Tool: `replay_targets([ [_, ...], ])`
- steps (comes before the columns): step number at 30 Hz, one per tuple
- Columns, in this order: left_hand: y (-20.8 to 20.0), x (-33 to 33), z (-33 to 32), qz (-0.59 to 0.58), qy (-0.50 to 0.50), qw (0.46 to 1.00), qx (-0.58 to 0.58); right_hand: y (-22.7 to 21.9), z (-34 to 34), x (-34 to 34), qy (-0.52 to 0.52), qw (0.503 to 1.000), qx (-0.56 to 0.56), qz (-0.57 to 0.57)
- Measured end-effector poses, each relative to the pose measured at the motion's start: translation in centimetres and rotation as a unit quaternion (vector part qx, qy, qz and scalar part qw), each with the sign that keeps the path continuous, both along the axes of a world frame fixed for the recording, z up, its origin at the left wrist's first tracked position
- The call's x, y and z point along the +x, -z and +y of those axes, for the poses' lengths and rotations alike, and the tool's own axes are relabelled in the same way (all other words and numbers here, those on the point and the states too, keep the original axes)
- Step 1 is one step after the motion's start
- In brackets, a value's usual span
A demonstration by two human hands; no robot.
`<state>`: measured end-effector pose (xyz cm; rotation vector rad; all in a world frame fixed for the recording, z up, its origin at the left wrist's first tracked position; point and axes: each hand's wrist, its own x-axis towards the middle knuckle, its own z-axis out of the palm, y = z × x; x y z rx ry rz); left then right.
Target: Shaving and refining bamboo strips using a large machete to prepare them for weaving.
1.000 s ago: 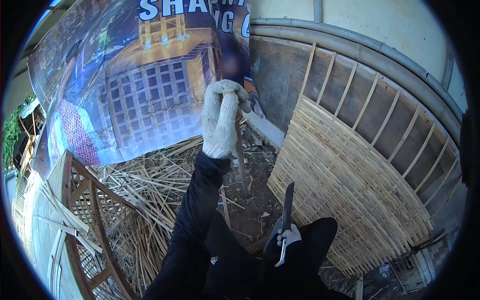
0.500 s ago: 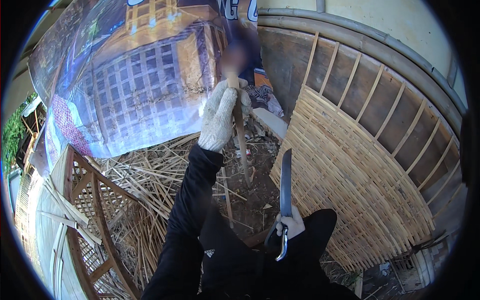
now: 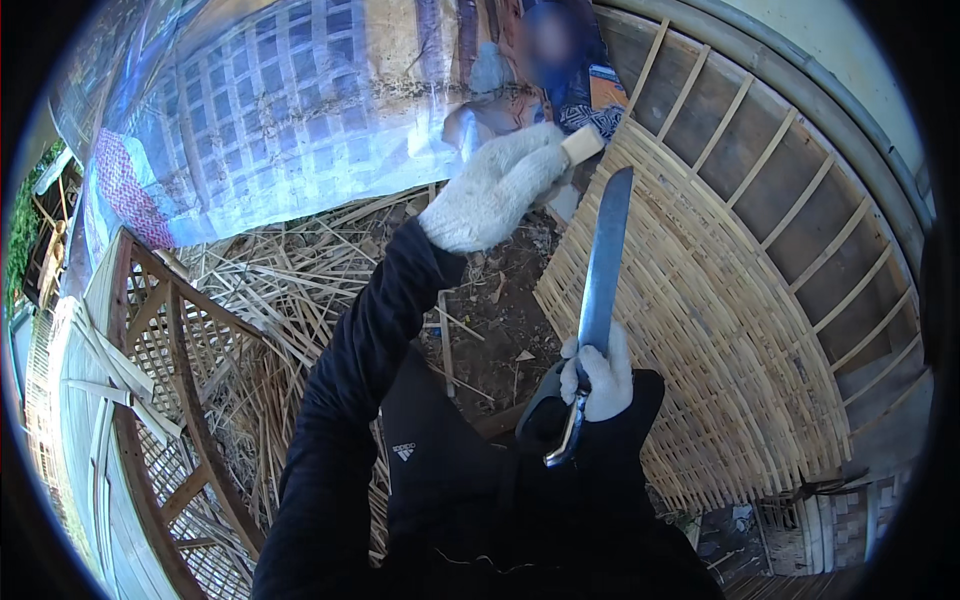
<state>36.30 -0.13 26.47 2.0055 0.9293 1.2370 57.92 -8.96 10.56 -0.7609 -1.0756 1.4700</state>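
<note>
My left hand (image 3: 495, 195), in a white knit glove, is closed around a pale stick of wood or bamboo. Only the blunt end of the stick (image 3: 582, 146) shows past the fingers, pointing up and right; the glove hides the rest. My right hand (image 3: 606, 380), also gloved, grips the handle of a machete (image 3: 608, 255) over my right thigh. Its broad steel blade stands upright, tip toward the far side, a little below and right of the stick's end. Blade and stick appear apart.
A woven bamboo panel (image 3: 700, 320) with bare ribs leans along the right. Split bamboo strips (image 3: 300, 270) lie heaped at left, beside a curved wooden lattice frame (image 3: 185, 390). A printed tarp (image 3: 290, 120) hangs at the far side, where a person in blue (image 3: 568, 80) is partly visible.
My left hand has swung right and turned, tipping the stick from hanging down to pointing up and right. The machete has risen with my right hand. The whole view has shifted too.
</note>
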Motion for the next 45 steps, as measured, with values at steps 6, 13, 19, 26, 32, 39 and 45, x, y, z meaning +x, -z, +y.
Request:
replay_targets([
  [6,8.6,-0.5,-4.8,0.015,-0.026,0.997,-0.067,-3.8,0.2,-0.9,0.011,0.991,0.098,-0.088],
  [13,10.6,0.5,-6.5,0.011,-0.043,0.997,-0.059,-4.0,0.8,-2.2,0.03,0.96,0.214,-0.181],
  [19,10.3,0.3,-6.3,0.007,-0.062,0.993,-0.097,-5.1,0.3,-3.2,0.073,0.953,0.214,-0.201],
  [26,11.5,0.0,-6.0,-0.015,-0.054,0.998,-0.042,-6.1,0.0,-3.5,0.084,0.958,0.191,-0.198],
  [32,11.3,0.3,-6.0,-0.035,-0.067,0.995,-0.07,-6.2,0.0,-3.4,0.074,0.943,0.23,-0.229],
  [39,11.3,0.5,-6.0,-0.072,-0.051,0.992,-0.088,-6.0,0.1,-3.3,0.082,0.925,0.258,-0.266],
  [45,11.0,0.9,-5.7,-0.039,-0.056,0.995,-0.07,-5.8,0.1,-3.3,0.119,0.926,0.253,-0.253],
])
